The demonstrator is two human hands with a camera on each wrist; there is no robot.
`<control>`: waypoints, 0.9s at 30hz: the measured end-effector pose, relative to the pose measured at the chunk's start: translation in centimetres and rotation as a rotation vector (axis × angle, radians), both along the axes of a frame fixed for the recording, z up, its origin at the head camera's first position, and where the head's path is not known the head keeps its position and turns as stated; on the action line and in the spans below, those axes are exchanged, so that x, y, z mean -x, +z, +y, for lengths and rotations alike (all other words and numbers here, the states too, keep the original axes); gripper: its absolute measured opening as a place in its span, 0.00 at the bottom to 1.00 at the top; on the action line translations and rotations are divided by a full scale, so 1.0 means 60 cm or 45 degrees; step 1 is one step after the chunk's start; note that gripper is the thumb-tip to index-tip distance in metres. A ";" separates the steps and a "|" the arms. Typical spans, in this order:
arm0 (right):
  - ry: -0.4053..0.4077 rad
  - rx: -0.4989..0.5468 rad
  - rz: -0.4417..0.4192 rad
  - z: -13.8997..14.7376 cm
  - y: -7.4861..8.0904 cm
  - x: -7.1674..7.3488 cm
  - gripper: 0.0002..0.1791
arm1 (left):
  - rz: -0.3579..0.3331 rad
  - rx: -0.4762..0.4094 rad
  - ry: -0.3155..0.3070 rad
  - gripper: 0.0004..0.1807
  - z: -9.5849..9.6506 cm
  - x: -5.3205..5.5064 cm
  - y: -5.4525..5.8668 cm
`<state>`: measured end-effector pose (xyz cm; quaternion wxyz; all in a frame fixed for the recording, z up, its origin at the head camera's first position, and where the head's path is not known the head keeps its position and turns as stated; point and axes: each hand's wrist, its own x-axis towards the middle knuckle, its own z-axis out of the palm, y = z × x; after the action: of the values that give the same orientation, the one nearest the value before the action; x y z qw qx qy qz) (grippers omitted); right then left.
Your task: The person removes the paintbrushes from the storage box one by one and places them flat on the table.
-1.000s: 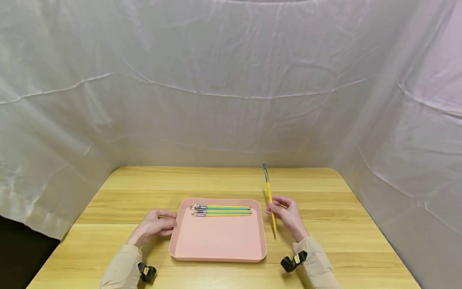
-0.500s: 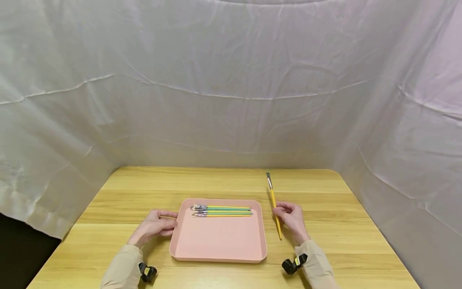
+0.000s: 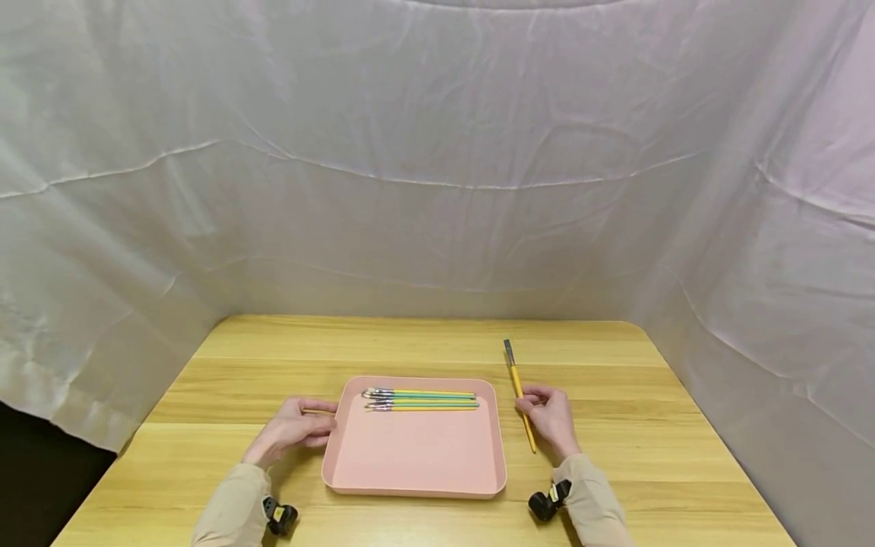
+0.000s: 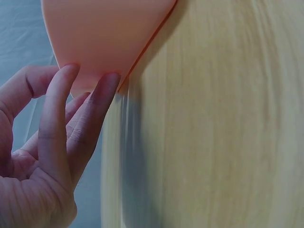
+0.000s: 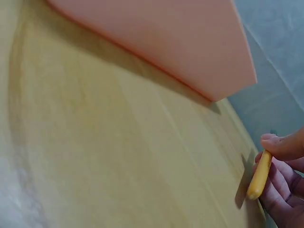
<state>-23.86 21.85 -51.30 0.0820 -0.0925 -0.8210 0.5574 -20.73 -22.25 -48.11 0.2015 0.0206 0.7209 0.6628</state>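
Note:
The pink tray (image 3: 413, 456) lies on the table with several thin paintbrushes (image 3: 420, 399) side by side near its far edge, some with yellow handles and some green. My left hand (image 3: 294, 427) touches the tray's left outer side; in the left wrist view its fairly straight fingertips (image 4: 110, 81) rest against the wall. My right hand (image 3: 549, 414) pinches a larger yellow paintbrush (image 3: 516, 380) between thumb and fingers, to the right of the tray. Its dark bristles point away from me. In the right wrist view the yellow handle end (image 5: 260, 178) sticks out below the thumb.
The wooden table (image 3: 649, 471) has its far edge against a grey curtain (image 3: 437, 228), which also hangs along both sides. Black wrist cameras sit at both cuffs, the left camera (image 3: 280, 518) and the right camera (image 3: 549, 501).
My right hand has moved slightly right and lowered the yellow paintbrush toward the table, its bristle end coming nearer. The left hand and the tray have hardly moved.

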 end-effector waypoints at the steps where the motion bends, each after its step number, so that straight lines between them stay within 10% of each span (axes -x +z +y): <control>1: -0.008 -0.055 0.003 0.000 0.000 0.001 0.12 | 0.000 -0.001 -0.001 0.28 0.000 0.000 -0.001; 7: -0.031 -0.332 -0.013 -0.001 0.002 0.002 0.11 | 0.005 0.002 -0.005 0.29 -0.002 0.001 -0.003; 27: -0.049 -0.489 -0.074 -0.008 -0.001 0.009 0.09 | 0.002 0.019 0.003 0.29 -0.005 0.002 -0.005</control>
<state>-24.37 21.36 -51.36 0.0851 -0.1068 -0.9124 0.3859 -20.86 -22.58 -48.40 0.2004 0.0187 0.7260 0.6576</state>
